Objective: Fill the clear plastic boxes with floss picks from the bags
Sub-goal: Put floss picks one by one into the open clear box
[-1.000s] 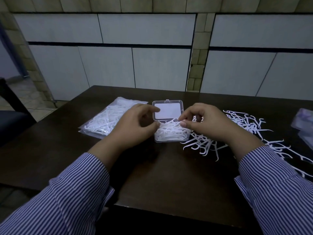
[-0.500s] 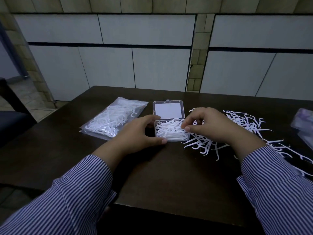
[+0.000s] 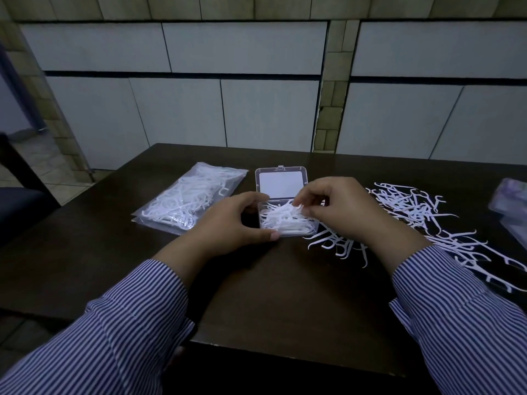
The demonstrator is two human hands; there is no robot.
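A clear plastic box (image 3: 281, 181) lies open on the dark table, its lid flat toward the far side and its tray heaped with white floss picks (image 3: 285, 220). My left hand (image 3: 228, 223) grips the tray's left side, thumb at the near corner. My right hand (image 3: 339, 209) hovers over the tray's right side and pinches a few picks above the heap. Loose floss picks (image 3: 410, 206) are strewn to the right. A sealed bag of floss picks (image 3: 188, 201) lies to the left.
Another clear bag (image 3: 513, 206) sits at the table's right edge, partly cut off. A dark chair (image 3: 17, 206) stands off the table's left side. The table's near edge (image 3: 285, 349) runs just below my striped sleeves. A tiled wall rises behind.
My left hand slid from over the box to its left side. My right hand moved from the tray's right edge to above the heap, pinching picks.
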